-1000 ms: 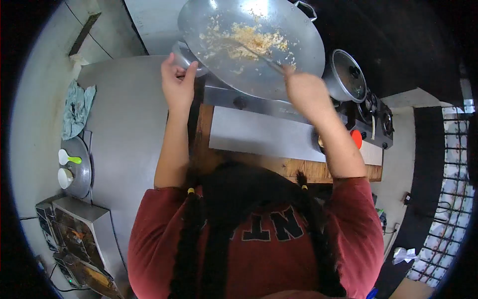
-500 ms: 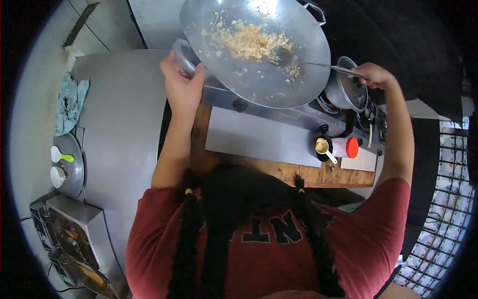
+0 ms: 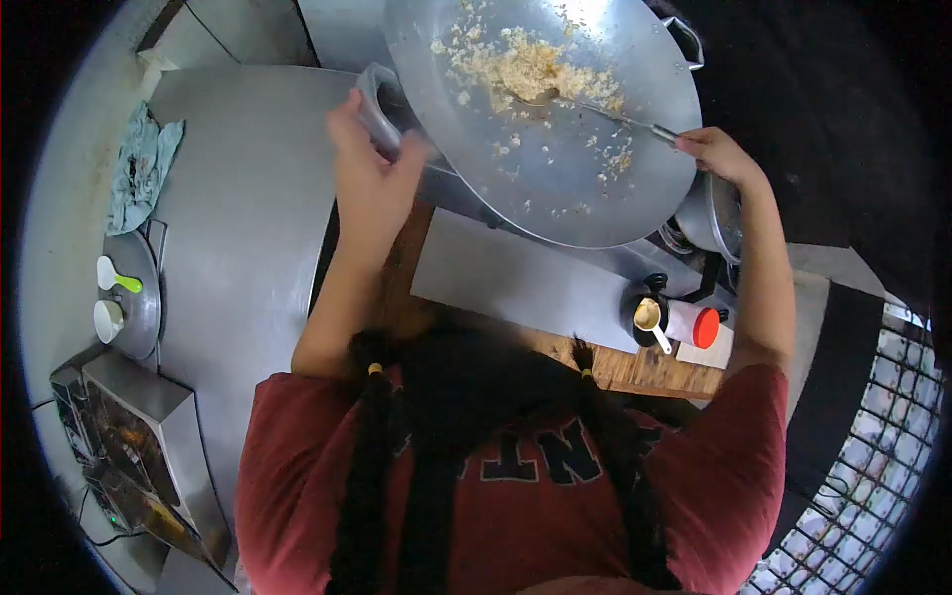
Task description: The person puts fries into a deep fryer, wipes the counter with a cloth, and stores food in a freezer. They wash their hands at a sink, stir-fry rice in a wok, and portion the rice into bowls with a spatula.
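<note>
Across the wok (image 3: pixel 585 203), the spoon (image 3: pixel 544 96) is slanted from food (image 3: pixel 526 67) to right hand (image 3: pixel 722 157), pinched by its fingers — whether curved metal (image 3: pixel 375 107) is gripped by the left hand (image 3: pixel 375 193) cannot be told.

The scene is taken in by a single head-worn view, directed steeply down and forward from above the red shirt (image 3: pixel 516 540). The wok (image 3: pixel 585 198) is seen close up, cropped by the top border; the surface (image 3: pixel 248 178) is covered past its right edge, with wide-angle, rounded dark corners.
</note>
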Demonstrator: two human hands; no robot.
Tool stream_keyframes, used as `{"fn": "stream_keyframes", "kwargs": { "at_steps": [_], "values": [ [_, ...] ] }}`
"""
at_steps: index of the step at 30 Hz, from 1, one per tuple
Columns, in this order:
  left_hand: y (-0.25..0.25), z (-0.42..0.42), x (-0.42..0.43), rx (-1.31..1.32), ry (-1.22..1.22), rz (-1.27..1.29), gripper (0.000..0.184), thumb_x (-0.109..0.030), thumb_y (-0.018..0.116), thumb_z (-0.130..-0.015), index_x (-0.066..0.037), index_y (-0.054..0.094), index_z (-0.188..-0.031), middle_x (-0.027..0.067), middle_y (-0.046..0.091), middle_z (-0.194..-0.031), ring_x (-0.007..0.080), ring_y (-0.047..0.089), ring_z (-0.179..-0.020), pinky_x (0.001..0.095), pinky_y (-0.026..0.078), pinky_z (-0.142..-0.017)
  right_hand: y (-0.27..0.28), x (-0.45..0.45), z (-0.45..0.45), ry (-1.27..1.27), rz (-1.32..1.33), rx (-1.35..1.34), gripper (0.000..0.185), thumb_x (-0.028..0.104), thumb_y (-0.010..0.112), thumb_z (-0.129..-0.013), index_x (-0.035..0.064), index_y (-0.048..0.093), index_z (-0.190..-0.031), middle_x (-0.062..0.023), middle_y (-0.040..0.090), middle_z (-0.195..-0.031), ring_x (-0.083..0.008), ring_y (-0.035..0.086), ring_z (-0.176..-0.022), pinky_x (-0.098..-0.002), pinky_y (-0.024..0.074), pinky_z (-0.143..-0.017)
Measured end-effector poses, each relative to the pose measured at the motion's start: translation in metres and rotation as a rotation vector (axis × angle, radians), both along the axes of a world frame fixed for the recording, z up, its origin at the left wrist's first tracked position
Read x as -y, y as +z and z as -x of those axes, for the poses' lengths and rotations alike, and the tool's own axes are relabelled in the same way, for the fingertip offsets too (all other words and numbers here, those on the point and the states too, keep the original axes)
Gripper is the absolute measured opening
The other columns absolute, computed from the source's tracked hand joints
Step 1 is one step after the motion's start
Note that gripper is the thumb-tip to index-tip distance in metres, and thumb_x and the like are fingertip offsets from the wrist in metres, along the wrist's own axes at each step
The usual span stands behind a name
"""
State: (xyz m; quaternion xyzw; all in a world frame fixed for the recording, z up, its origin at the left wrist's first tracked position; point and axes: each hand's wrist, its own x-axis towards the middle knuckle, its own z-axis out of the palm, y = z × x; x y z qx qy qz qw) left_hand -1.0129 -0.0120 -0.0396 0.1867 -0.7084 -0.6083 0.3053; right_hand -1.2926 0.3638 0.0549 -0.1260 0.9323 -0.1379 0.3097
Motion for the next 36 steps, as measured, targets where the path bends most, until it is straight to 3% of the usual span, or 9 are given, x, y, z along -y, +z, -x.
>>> {"fn": "stream_keyframes", "kwargs": {
  "at_steps": [9,11,14,17,21,23,31,34,36],
  "values": [
    [-0.004,0.001,0.003,-0.082,-0.074,0.025,0.059,0.000,0.064,-0.088,0.006,0.030,-0.136,0.0176,0.050,-0.118,0.0187,0.055,-0.105,0.0315,0.048,-0.085,-0.042,-0.007,-0.036,-0.020,-0.002,-0.095,0.042,0.039,0.068,-0.089,-0.0003,0.073,-0.103,-0.0054,0.062,-0.071,-0.0144,0.052,-0.061,-0.0322,0.0438,-0.059],
    [-0.006,0.001,0.009,-0.068,-0.037,0.058,0.065,-0.013,0.069,-0.084,0.007,0.033,-0.134,0.0111,0.057,-0.091,0.0157,0.054,-0.070,0.0286,0.046,-0.061,-0.028,0.001,-0.063,0.027,-0.015,-0.138,0.043,0.038,0.065,-0.092,-0.0015,0.072,-0.107,-0.0132,0.072,-0.084,-0.0206,0.064,-0.073,-0.0348,0.0498,-0.074],
    [0.014,-0.006,0.015,0.193,0.004,0.209,0.069,-0.016,0.071,-0.081,0.007,0.032,-0.134,0.0104,0.056,-0.083,0.0167,0.053,-0.065,0.0297,0.045,-0.059,0.003,-0.015,-0.075,0.136,-0.052,-0.182,0.042,0.036,0.062,-0.093,-0.0012,0.071,-0.109,-0.0183,0.074,-0.093,-0.0235,0.069,-0.085,-0.0361,0.0501,-0.083],
    [0.000,0.001,0.016,0.041,-0.016,0.166,0.059,-0.008,0.069,-0.085,0.005,0.034,-0.132,0.0121,0.054,-0.104,0.0126,0.053,-0.085,0.0263,0.045,-0.068,-0.013,0.004,-0.071,0.132,-0.081,-0.193,0.040,0.035,0.062,-0.093,0.0006,0.072,-0.110,-0.0200,0.073,-0.095,-0.0250,0.071,-0.089,-0.0370,0.0505,-0.083],
    [-0.012,0.006,0.018,0.007,0.008,0.175,0.061,-0.009,0.070,-0.085,0.005,0.035,-0.132,0.0081,0.055,-0.094,0.0104,0.050,-0.075,0.0263,0.042,-0.061,-0.024,0.031,-0.065,0.089,-0.079,-0.262,0.040,0.035,0.061,-0.094,0.0016,0.070,-0.114,-0.0163,0.073,-0.091,-0.0215,0.067,-0.083,-0.0354,0.0503,-0.079],
    [-0.005,0.001,0.015,0.080,0.007,0.198,0.069,-0.021,0.069,-0.082,0.007,0.032,-0.132,0.0140,0.057,-0.081,0.0229,0.058,-0.071,0.0367,0.048,-0.065,-0.014,0.024,-0.076,0.065,-0.054,-0.207,0.040,0.034,0.061,-0.096,0.0010,0.069,-0.117,-0.0140,0.072,-0.085,-0.0170,0.064,-0.074,-0.0346,0.0500,-0.073],
    [-0.002,0.002,0.022,0.085,-0.008,0.305,0.069,-0.021,0.069,-0.082,0.007,0.030,-0.132,0.0178,0.061,-0.085,0.0278,0.062,-0.074,0.0389,0.049,-0.069,-0.053,0.025,-0.054,0.176,-0.018,-0.292,0.036,0.034,0.061,-0.094,0.0045,0.071,-0.112,-0.0193,0.072,-0.100,-0.0328,0.069,-0.093,-0.0404,0.0497,-0.087],
    [0.014,-0.005,0.016,0.169,-0.034,0.236,0.069,-0.021,0.069,-0.083,0.007,0.030,-0.131,0.0223,0.063,-0.090,0.0329,0.064,-0.078,0.0413,0.051,-0.073,-0.069,0.065,-0.044,0.159,-0.008,-0.374,0.039,0.037,0.060,-0.096,0.0044,0.069,-0.115,-0.0132,0.072,-0.089,-0.0209,0.064,-0.081,-0.0363,0.0485,-0.080],
    [0.021,-0.007,0.017,0.259,-0.032,0.199,0.068,-0.021,0.069,-0.082,0.007,0.029,-0.130,0.0250,0.063,-0.093,0.0353,0.065,-0.081,0.0423,0.051,-0.076,-0.082,0.070,-0.032,0.173,0.112,-0.408,0.041,0.041,0.062,-0.092,0.0086,0.071,-0.115,-0.0187,0.073,-0.096,-0.0329,0.070,-0.091,-0.0410,0.0506,-0.082]
  ]
}}
